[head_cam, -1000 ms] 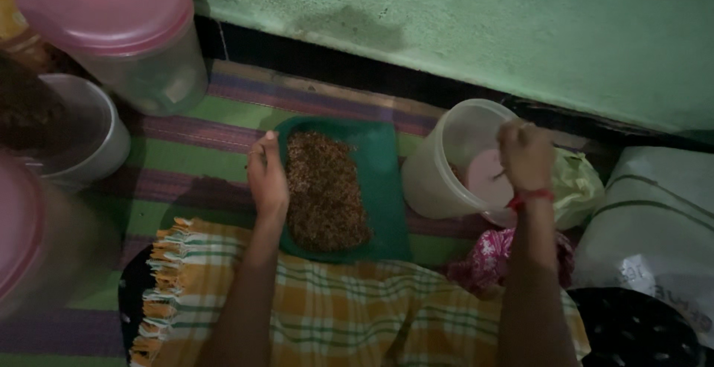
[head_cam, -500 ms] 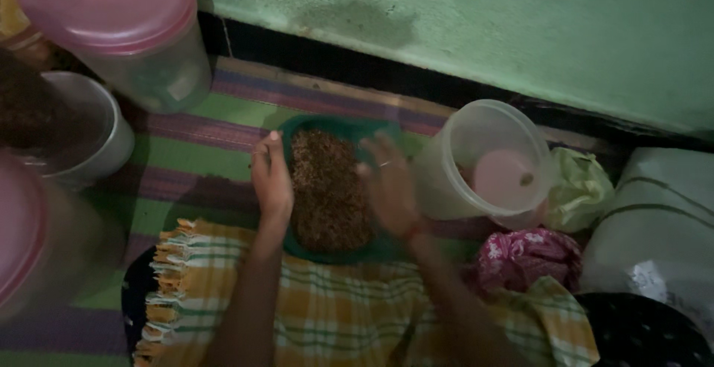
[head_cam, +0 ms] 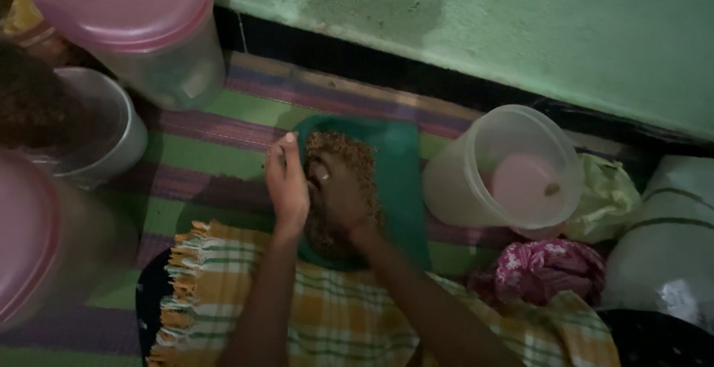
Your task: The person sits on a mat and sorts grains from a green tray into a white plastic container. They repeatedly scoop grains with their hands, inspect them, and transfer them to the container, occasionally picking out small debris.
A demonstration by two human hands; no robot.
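Head view shows my right hand (head_cam: 338, 188) spread flat on the brown grain (head_cam: 349, 155) heaped in the green tray (head_cam: 398, 181) on the striped mat (head_cam: 216, 166), left hand (head_cam: 286, 185) curled, fingers together, at its near-left rim; I judge a hard sweep could spill grain over that rim.

Two hands (head_cam: 286, 185), one green tray (head_cam: 398, 181), three pink-lidded jars (head_cam: 141, 25).

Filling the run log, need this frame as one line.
left hand: on green tray edge | right hand: in brown grains | open tub right
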